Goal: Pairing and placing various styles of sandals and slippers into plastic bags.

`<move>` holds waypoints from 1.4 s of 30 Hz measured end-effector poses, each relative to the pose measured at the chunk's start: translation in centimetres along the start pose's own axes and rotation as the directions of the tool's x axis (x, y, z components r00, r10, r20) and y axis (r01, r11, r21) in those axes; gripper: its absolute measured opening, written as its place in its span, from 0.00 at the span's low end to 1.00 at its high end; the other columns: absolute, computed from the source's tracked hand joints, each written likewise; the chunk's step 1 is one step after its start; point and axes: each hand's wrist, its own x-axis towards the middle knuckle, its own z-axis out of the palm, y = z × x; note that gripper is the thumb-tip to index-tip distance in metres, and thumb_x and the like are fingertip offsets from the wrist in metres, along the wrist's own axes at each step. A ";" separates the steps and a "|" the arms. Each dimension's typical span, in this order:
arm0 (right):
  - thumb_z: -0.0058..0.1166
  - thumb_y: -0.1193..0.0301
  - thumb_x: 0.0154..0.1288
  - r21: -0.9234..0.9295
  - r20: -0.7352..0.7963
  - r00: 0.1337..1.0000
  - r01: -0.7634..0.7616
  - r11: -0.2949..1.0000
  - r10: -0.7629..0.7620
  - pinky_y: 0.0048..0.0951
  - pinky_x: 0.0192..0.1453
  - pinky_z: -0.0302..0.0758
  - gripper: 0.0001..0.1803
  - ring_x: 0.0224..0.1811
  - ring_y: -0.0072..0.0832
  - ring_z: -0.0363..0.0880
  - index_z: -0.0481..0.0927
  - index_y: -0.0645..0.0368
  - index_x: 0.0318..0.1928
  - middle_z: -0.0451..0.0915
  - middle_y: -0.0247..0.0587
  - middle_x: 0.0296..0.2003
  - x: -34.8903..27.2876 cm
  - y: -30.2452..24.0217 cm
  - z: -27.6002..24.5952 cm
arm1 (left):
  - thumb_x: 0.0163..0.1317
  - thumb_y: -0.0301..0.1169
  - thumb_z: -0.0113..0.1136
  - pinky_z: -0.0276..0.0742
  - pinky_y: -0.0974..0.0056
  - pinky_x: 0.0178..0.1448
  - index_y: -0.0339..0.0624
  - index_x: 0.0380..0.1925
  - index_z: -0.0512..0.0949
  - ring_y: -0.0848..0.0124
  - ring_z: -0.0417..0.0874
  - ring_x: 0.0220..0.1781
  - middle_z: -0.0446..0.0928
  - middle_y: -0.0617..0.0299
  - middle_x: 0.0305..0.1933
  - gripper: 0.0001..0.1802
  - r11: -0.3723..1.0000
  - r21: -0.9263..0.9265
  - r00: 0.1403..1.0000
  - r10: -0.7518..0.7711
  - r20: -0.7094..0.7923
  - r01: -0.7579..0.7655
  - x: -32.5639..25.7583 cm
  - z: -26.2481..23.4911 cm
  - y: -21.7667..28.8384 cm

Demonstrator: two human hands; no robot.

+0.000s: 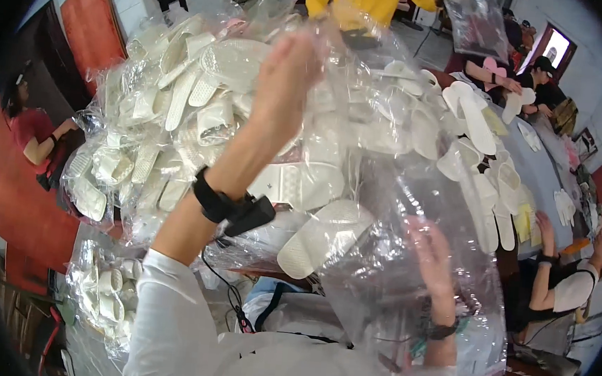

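Left hand (pixel 289 74): we grip the clear bag (pixel 412 218) top, fingers closed.
Right hand (pixel 432 251): spread open, pressed against bag.
Slippers (pixel 325 236): white, between our hands.

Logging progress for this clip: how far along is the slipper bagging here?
Done: bags of white slippers already lie piled on the table. In hand: the left hand lifts a clear plastic bag by its top, while the right hand is seen through the plastic. Left: loose slippers lie unbagged on the table.
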 end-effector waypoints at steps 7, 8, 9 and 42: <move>0.46 0.59 0.75 0.507 0.295 0.952 -0.233 0.830 0.087 0.39 0.59 0.77 0.27 0.59 0.35 0.75 0.65 0.64 0.65 0.74 0.50 0.57 -0.1 0.1 1.6 | 0.72 0.39 0.47 0.73 0.66 0.49 0.44 0.50 0.72 0.72 0.75 0.41 0.75 0.66 0.42 0.14 0.913 -0.376 0.987 -0.152 0.052 0.160 -5.6 -1.8 -8.7; 0.46 0.59 0.75 0.509 0.295 0.952 -0.228 0.830 0.080 0.39 0.59 0.77 0.27 0.59 0.35 0.75 0.65 0.64 0.65 0.74 0.50 0.57 0.1 0.2 2.1 | 0.72 0.41 0.48 0.74 0.66 0.49 0.45 0.49 0.73 0.72 0.75 0.40 0.75 0.66 0.41 0.14 0.879 -0.418 0.972 -0.226 0.058 0.229 -6.2 -2.4 -9.4; 0.45 0.58 0.75 0.568 0.375 0.920 -0.324 0.756 0.113 0.40 0.59 0.77 0.29 0.60 0.37 0.74 0.62 0.64 0.67 0.73 0.50 0.57 0.0 0.0 2.3 | 0.71 0.42 0.49 0.74 0.65 0.49 0.45 0.47 0.73 0.71 0.76 0.40 0.75 0.66 0.41 0.14 0.831 -0.463 0.948 -0.307 0.082 0.309 -6.8 -2.3 -10.0; 0.50 0.69 0.72 0.328 -0.046 0.993 -0.090 0.940 0.111 0.23 0.42 0.78 0.07 0.38 0.21 0.81 0.75 0.60 0.41 0.80 0.35 0.36 2.3 7.2 -0.2 | 0.56 0.22 0.67 0.77 0.72 0.38 0.39 0.58 0.71 0.78 0.79 0.36 0.79 0.64 0.39 0.28 0.840 0.370 0.858 -0.482 0.176 0.396 -8.9 -12.3 -8.7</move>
